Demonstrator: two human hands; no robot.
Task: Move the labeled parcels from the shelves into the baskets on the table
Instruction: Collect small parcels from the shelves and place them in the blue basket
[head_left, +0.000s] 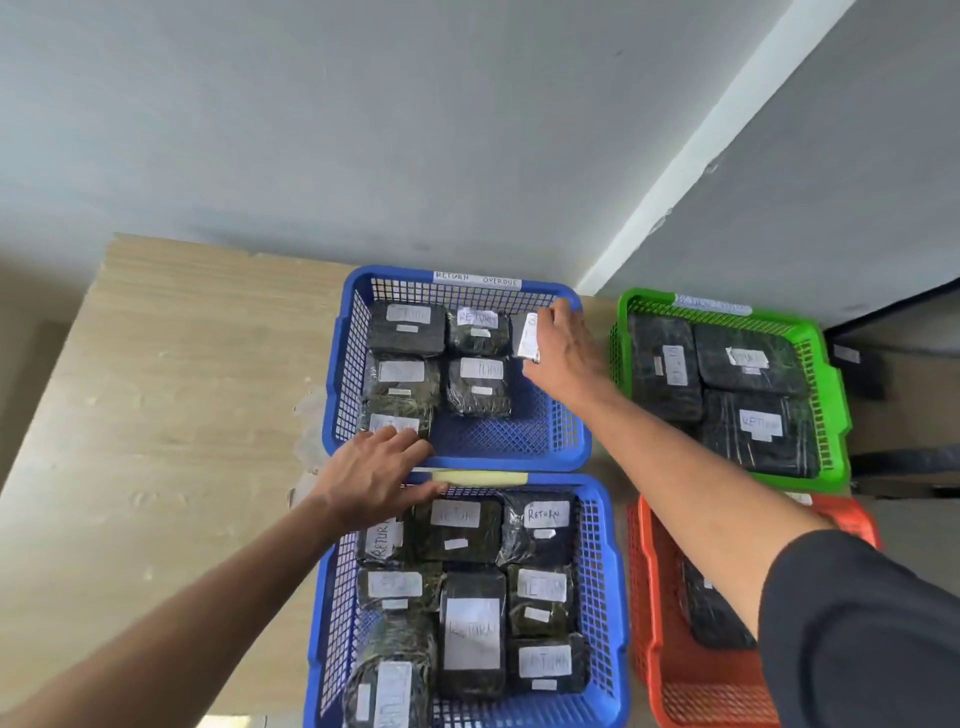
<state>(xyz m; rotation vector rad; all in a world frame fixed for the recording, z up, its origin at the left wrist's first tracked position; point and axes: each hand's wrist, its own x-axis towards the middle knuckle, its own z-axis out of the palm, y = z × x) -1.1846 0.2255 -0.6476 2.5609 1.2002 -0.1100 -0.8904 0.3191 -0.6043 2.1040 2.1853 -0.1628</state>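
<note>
Four mesh baskets stand on the table. The far blue basket (566, 447), tagged "RETURN OVERDUE", holds several black wrapped parcels with white labels. My right hand (563, 358) grips one such parcel (525, 335) at the basket's back right corner, just inside the rim. My left hand (376, 475) lies with straight fingers on the front left parcel (397, 410) and the basket's front rim. The near blue basket (602, 571) is packed with "RETURN" parcels. The green basket (831, 395) holds three parcels. The orange basket (654, 613) has one parcel, mostly hidden by my right arm.
The light wooden table (171, 415) stretches to the left of the baskets. A grey wall (415, 156) rises right behind them. Dark furniture (893, 374) stands past the green basket on the right. No shelves are in view.
</note>
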